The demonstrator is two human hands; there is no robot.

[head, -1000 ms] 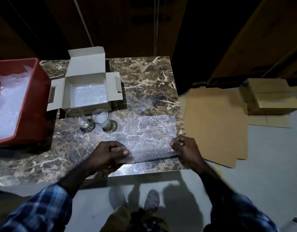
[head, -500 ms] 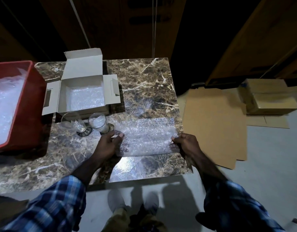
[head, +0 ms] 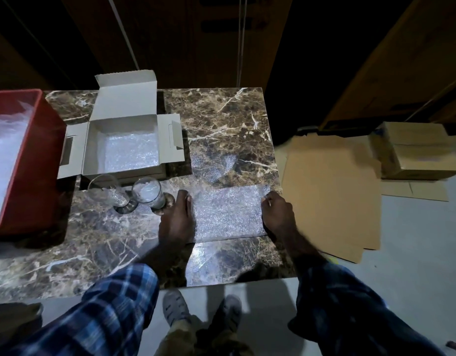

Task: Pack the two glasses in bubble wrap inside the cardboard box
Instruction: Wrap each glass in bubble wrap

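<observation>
You stand at a brown marble-patterned table (head: 229, 119) in a dim room, with dark wooden panels behind it and a grey floor below. On the table's right half lies a sheet of bubble wrap (head: 228, 213), folded over so that a doubled band sits between your hands while a single clear layer reaches toward the near edge. Your left hand (head: 177, 219) lies on the sheet's left edge with fingers straight and pressed flat, fingertips pointing away from you. Your right hand (head: 277, 214) is at the sheet's right edge, fingers curled and pinching the far right corner. Just left of your left hand stand two glasses (head: 134, 195), upright and side by side; the right one holds something white inside and nearly touches your fingers. Behind them sits the open cardboard box (head: 124, 147), flaps spread, its floor lined with bubble wrap. A red bin (head: 39, 160) filled with more wrap stands at the far left. On the floor to the right lie flattened cardboard sheets (head: 332, 194) and a stack of closed cartons (head: 414, 152).
</observation>
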